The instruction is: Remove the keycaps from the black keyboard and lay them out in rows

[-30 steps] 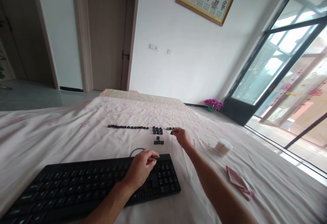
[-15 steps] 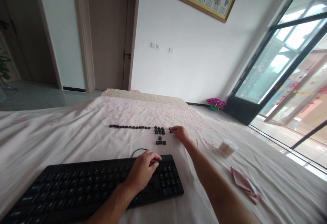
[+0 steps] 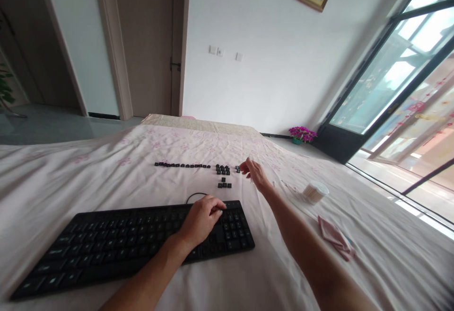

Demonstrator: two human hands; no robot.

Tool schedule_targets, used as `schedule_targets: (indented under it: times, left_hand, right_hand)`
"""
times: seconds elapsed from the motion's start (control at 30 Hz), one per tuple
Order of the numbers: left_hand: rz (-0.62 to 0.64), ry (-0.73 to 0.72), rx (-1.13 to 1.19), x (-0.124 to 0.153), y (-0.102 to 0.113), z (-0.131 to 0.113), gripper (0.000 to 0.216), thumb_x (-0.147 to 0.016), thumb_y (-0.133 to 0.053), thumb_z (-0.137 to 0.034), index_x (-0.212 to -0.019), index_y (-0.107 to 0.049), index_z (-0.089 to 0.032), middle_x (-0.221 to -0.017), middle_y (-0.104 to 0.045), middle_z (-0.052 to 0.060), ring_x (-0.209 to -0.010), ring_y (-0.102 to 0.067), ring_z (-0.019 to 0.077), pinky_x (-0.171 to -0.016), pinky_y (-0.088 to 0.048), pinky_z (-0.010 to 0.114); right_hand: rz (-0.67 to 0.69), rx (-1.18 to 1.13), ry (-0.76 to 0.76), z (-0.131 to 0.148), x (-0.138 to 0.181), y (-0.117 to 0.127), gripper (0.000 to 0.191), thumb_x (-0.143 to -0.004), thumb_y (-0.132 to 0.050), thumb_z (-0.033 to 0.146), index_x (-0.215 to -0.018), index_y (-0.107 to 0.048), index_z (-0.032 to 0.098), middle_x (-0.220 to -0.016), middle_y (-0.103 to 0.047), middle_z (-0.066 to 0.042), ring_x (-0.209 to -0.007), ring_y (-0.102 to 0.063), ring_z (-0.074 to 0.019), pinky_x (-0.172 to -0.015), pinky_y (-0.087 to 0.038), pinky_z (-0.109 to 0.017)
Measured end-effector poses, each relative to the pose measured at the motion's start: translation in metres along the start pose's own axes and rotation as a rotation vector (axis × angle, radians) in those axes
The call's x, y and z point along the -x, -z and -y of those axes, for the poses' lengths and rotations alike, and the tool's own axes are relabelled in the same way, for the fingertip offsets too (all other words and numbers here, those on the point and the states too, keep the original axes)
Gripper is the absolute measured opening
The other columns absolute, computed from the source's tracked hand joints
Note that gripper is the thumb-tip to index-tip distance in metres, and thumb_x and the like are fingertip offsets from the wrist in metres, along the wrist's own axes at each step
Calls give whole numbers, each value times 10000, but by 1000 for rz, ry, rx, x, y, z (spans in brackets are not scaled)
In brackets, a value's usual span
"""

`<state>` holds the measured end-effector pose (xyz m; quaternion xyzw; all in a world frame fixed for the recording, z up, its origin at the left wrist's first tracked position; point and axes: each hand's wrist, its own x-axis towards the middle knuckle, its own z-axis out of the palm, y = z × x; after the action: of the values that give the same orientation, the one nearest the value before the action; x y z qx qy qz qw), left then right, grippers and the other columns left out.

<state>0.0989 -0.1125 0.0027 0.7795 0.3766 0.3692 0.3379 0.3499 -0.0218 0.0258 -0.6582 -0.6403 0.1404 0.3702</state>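
A black keyboard [image 3: 117, 235] lies on the pale floral cloth [image 3: 269, 273]. Over its right part, beside the number pad, rests my left hand [image 3: 204, 218]. Its thumb and fingers are pressed together; whatever may be between them is hidden. Farther out, my right hand [image 3: 255, 173] is just above the cloth, fingers curled round a thin white stick that looks like a cotton swab. Its fingertips are close to a small set of loose black keycaps [image 3: 237, 169]. Left of these are a block of keycaps [image 3: 223, 171], a smaller group [image 3: 224, 185] and a long row [image 3: 182, 165].
To the right stands a clear round tub of cotton swabs [image 3: 315, 192], with loose swabs [image 3: 289, 186] beside it. A folded pink cloth [image 3: 336, 237] lies nearer me. The keyboard's cable [image 3: 195, 194] curves behind it.
My right hand has lifted slightly off the keycaps and turned, with the white stick now showing. My left hand stays on the keyboard. The view has tilted down a little.
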Motion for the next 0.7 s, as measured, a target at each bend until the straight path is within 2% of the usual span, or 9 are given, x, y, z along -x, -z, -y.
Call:
schedule_targets:
  times: [0.07,0.1,0.2,0.27,0.37,0.43,0.53,0.7]
  left_hand:
    - [7,-3,1,0,0,1,222,-752,-526,-94,-861,-681,-210,-898,-658,21,-809,-610,159,-780,-475,273]
    - [11,-1,3,0,-1,1,226,-755,-525,-93,-872,-679,-210,-910,-658,21,-822,-611,160,-789,-473,273]
    - [25,-2,-18,1,-2,1,233,-763,-521,-95,-890,-673,-217,-915,-652,15,-822,-609,156,-791,-466,271]
    - [30,-16,-57,2,-2,0,229,-765,-517,-96,-882,-669,-220,-902,-644,10,-811,-604,156,-777,-459,270]
    - [38,-32,-118,3,-3,-3,218,-767,-515,-103,-864,-668,-224,-884,-635,9,-819,-597,163,-754,-448,270]
    - [49,-36,-146,4,-4,-4,213,-767,-517,-105,-861,-666,-225,-884,-631,10,-824,-596,165,-749,-443,271]
    - [63,-31,-165,4,-4,-6,203,-754,-517,-88,-843,-648,-215,-876,-622,11,-822,-591,161,-753,-441,266]
    - [108,15,-159,2,-5,-9,272,-711,-511,-40,-880,-636,-213,-882,-617,13,-776,-590,149,-722,-450,248]
  right_hand:
    - [73,-76,174,21,19,9,602,-952,-203,498,-812,-691,175,-834,-687,-51,-804,-618,-155,-737,-448,-244]
    - [92,-82,204,31,30,13,596,-953,-208,494,-798,-693,184,-788,-675,-38,-771,-608,-148,-726,-445,-246]
    - [130,-142,201,56,65,22,493,-949,-279,463,-860,-678,189,-693,-624,-9,-617,-549,-110,-601,-428,-221]
    - [165,-263,156,66,85,25,367,-926,-375,431,-917,-645,182,-714,-627,-5,-571,-522,-96,-528,-412,-204]
    - [274,-323,104,73,105,26,246,-867,-509,381,-926,-634,177,-692,-622,6,-518,-496,-84,-457,-380,-188]
    - [314,-299,114,74,111,25,207,-838,-555,346,-872,-660,170,-678,-619,5,-537,-515,-87,-476,-394,-188]
    - [298,-299,130,73,116,23,221,-848,-537,317,-792,-678,157,-711,-638,-14,-597,-556,-101,-555,-443,-206]
    - [310,-312,137,70,121,15,267,-880,-489,317,-765,-672,159,-710,-637,-12,-592,-553,-103,-562,-457,-209]
